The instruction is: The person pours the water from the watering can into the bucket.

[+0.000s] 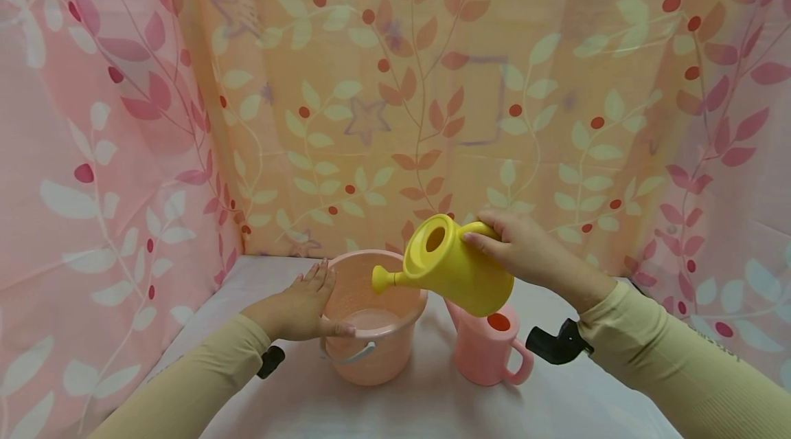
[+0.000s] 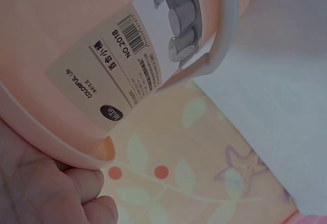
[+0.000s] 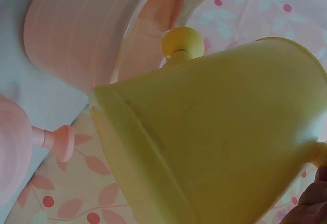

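My right hand grips the handle of a yellow watering can, which tilts so its round spout head points left over the mouth of a peach bucket. In the right wrist view the can's body hides most of the hand. My left hand rests against the bucket's left rim, its fingers extended and its thumb along the front edge. A printed label and a pale handle show on the bucket in the left wrist view. Clear water, if any, cannot be made out.
A pink watering can stands on the pale tabletop, right of the bucket and below the yellow can. Leaf-patterned curtains enclose the table at the back and both sides.
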`<state>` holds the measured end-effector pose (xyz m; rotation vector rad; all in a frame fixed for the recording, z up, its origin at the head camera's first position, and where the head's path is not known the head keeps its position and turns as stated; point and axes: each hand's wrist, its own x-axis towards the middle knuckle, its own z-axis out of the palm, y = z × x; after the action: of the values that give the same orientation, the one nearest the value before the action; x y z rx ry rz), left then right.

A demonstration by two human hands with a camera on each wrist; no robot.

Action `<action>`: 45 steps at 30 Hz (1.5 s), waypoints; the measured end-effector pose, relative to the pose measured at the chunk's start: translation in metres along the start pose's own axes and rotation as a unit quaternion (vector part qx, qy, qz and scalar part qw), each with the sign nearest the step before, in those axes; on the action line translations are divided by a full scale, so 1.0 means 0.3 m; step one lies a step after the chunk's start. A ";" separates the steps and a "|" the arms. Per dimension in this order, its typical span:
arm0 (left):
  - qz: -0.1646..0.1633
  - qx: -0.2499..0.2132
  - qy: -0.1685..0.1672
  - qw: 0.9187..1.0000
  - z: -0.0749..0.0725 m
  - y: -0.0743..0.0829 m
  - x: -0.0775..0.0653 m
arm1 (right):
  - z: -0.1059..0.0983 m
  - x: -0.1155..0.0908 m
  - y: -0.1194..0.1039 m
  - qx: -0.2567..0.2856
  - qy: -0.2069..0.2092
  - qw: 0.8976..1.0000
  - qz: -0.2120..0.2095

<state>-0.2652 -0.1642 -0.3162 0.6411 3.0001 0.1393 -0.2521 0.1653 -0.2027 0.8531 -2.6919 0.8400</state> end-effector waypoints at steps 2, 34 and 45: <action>0.002 0.000 0.000 1.000 0.000 -0.001 0.001 | 0.000 -0.001 0.000 -0.001 0.000 1.000 -0.001; -0.001 -0.007 0.005 1.000 0.001 0.000 -0.001 | 0.002 0.001 0.002 -0.011 0.002 1.000 -0.013; -0.001 -0.008 0.001 1.000 -0.002 0.004 -0.003 | -0.001 0.000 0.002 -0.011 0.001 1.000 -0.011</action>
<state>-0.2641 -0.1635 -0.3153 0.6359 2.9978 0.1633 -0.2525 0.1657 -0.2027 0.8746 -2.6790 0.8051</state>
